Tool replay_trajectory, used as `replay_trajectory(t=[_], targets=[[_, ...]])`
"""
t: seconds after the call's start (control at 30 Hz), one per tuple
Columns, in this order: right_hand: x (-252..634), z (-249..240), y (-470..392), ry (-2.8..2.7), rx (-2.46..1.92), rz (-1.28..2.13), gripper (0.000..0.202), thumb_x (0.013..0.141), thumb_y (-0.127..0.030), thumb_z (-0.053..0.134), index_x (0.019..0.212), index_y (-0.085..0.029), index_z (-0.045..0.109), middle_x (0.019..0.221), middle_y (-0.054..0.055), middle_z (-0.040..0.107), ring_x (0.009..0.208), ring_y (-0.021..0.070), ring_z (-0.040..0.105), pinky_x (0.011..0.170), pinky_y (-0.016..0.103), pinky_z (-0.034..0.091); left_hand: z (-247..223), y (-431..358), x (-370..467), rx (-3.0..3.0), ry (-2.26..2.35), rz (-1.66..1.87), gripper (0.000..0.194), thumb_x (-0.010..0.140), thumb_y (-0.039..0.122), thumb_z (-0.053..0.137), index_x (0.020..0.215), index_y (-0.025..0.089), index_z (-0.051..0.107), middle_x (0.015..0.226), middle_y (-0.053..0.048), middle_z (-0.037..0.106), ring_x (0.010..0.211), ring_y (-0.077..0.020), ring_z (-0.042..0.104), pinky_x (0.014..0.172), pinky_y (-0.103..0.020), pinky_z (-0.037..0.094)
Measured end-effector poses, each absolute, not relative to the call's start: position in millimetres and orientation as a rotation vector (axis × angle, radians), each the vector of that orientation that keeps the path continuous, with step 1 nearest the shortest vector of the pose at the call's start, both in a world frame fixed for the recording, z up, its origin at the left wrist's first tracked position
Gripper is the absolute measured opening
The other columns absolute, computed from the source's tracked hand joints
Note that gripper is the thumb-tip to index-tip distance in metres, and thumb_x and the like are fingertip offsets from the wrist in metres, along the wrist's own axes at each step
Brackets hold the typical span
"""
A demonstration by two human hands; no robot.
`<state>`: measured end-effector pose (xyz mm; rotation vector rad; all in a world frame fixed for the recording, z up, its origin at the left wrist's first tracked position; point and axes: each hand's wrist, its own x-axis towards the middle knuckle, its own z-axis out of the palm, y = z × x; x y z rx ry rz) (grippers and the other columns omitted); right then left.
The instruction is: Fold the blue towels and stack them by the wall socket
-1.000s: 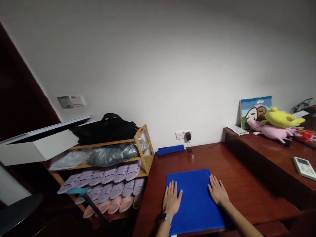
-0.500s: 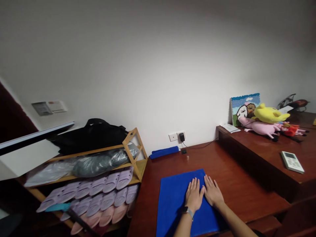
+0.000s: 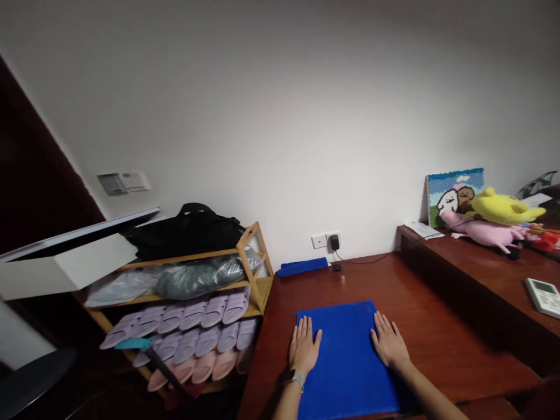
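Observation:
A blue towel (image 3: 345, 361) lies spread out on the reddish-brown desk (image 3: 280, 326). My left hand (image 3: 305, 350) rests flat on the towel's left edge, fingers stretched and thumb apart; a watch is on that wrist. On the opposite edge lies my right hand (image 3: 391, 343), palm down with its fingers extended, partly over the towel and partly over the wood. Neither hand grips anything. Farther back, against the wall, sits a folded blue cloth (image 3: 303, 266).
Left of the desk stands a wooden rack (image 3: 251, 262) with slippers (image 3: 214, 309), plastic-wrapped items and a black bag (image 3: 188, 230). A plugged-in adapter (image 3: 335, 241) trails a cable. On the raised right section are plush toys (image 3: 499, 207), a picture (image 3: 455, 192) and a white remote-like device (image 3: 545, 296).
My left hand has slid left from the middle of the towel to its left edge. My right hand stays at the right edge. The view has turned slightly left.

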<state>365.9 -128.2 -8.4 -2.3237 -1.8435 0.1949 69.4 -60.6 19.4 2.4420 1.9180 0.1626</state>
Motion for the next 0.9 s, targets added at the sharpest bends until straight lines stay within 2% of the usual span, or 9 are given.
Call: replay_trajectory(t=[0.17,0.37,0.73,0.9], targets=[[366.7,-1.3,-119.5,-1.901,-2.401,0.247,0.070,0.102,-0.038,0.018,0.164,-0.007,0.024,0.172,0.009,0.022,0.160,0.0255,0.020,0.130,0.050,0.016,15.3,-62.0,74.2,2.450,1.943,0.204,0.077,0.105,0.059,0.018,0.163,0.010,0.032,0.170,-0.012,0.027,0.159,-0.0272,0.021,0.131,-0.048,0.020],[370.8,12.8,-92.6,-1.892,-2.310,0.274,0.069,0.103,-0.040,0.016,0.166,-0.012,0.019,0.174,0.004,0.017,0.161,0.0213,0.014,0.130,0.043,0.012,12.4,-60.8,72.7,2.462,1.954,0.237,0.076,0.105,0.058,0.020,0.162,0.011,0.033,0.170,-0.012,0.027,0.159,-0.0273,0.022,0.131,-0.048,0.021],[372.6,-3.1,-76.6,-1.860,-2.282,0.301,0.073,0.103,-0.045,0.016,0.165,-0.008,0.019,0.173,0.006,0.019,0.161,0.0212,0.014,0.131,0.042,0.009,12.2,-55.7,69.5,2.446,1.939,0.160,0.080,0.105,0.062,0.013,0.164,0.010,0.028,0.171,-0.010,0.021,0.159,-0.0258,0.018,0.131,-0.046,0.019],[371.7,0.9,-77.7,-1.869,-2.282,0.312,0.073,0.102,-0.045,0.013,0.165,-0.008,0.018,0.173,0.005,0.018,0.161,0.0209,0.014,0.131,0.042,0.008,23.0,-52.8,86.5,2.445,1.944,0.146,0.078,0.106,0.058,0.013,0.162,0.007,0.031,0.170,-0.014,0.025,0.159,-0.0268,0.021,0.131,-0.047,0.021]])
